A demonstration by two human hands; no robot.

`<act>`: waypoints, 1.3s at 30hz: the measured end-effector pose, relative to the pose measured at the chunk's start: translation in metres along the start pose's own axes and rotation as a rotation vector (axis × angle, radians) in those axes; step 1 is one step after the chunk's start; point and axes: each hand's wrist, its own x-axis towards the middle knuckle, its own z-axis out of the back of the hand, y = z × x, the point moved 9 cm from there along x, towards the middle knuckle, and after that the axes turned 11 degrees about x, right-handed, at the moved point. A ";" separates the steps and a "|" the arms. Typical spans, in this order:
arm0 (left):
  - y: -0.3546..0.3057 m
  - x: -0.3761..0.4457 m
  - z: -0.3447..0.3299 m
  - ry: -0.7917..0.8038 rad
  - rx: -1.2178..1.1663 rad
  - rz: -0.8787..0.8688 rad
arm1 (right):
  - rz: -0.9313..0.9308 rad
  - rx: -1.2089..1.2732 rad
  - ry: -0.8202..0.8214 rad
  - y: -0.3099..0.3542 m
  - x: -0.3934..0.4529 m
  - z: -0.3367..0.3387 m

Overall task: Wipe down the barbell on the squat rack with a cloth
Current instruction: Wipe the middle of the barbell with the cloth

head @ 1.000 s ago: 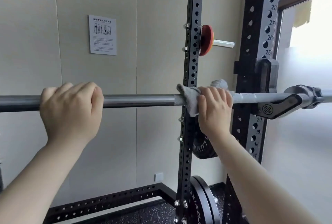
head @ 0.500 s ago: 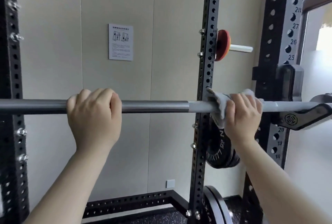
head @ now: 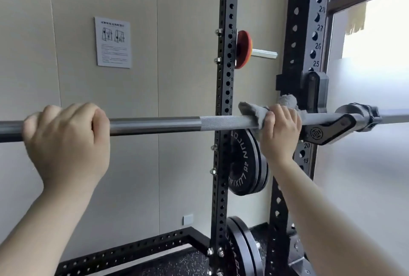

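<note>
Barbell [head: 155, 125] gripped by left hand [head: 66, 140]; right hand [head: 280, 134] clasps cloth [head: 254, 113] round it.

One view only, from the camera on your head. It faces forward, roughly level with the bar [head: 155, 125], which crosses the frame from edge to edge. It sits close: your left hand [head: 66, 140] looms large at lower left, your right hand [head: 280, 130] lies farther off at right of centre. Both forearms enter from the bottom edge. Behind stand the rack posts [head: 223, 89] and a pale wall [head: 177, 54]. Wide-angle lens bends straight lines near the edges.
</note>
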 end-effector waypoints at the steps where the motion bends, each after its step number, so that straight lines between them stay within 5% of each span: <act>1: 0.000 0.000 0.000 0.001 -0.001 -0.004 | -0.110 0.032 -0.047 0.006 -0.001 -0.004; 3: 0.000 0.000 0.001 -0.011 0.012 0.000 | -0.180 0.091 -0.049 0.040 -0.013 -0.026; 6: -0.002 -0.002 0.008 -0.051 0.042 0.007 | 0.191 0.098 0.091 0.094 -0.041 -0.044; 9: -0.005 -0.004 0.017 -0.093 0.081 -0.010 | 0.485 0.069 0.248 0.067 -0.025 -0.031; 14: -0.007 -0.004 0.019 -0.060 0.036 -0.054 | 0.019 0.015 -0.081 -0.028 0.011 0.003; 18: -0.006 -0.003 0.017 -0.038 0.043 -0.007 | -0.314 0.086 -0.171 0.002 0.007 -0.011; 23: -0.004 -0.004 0.014 -0.027 0.051 -0.009 | 0.107 0.118 0.093 0.124 -0.057 -0.052; 27: -0.004 -0.004 0.013 -0.010 0.042 -0.075 | 0.405 0.135 0.232 0.108 -0.054 -0.040; 29: -0.003 -0.003 0.014 -0.007 0.027 -0.062 | 0.283 0.152 0.137 0.087 -0.042 -0.031; 33: -0.004 -0.002 0.016 0.034 -0.005 -0.025 | -0.241 0.199 -0.101 0.119 -0.052 -0.051; 36: -0.005 -0.002 0.016 0.077 0.000 -0.097 | 0.115 0.178 0.040 0.209 -0.087 -0.079; 39: -0.005 -0.001 0.016 0.125 -0.001 -0.156 | 0.414 0.172 0.183 0.211 -0.092 -0.078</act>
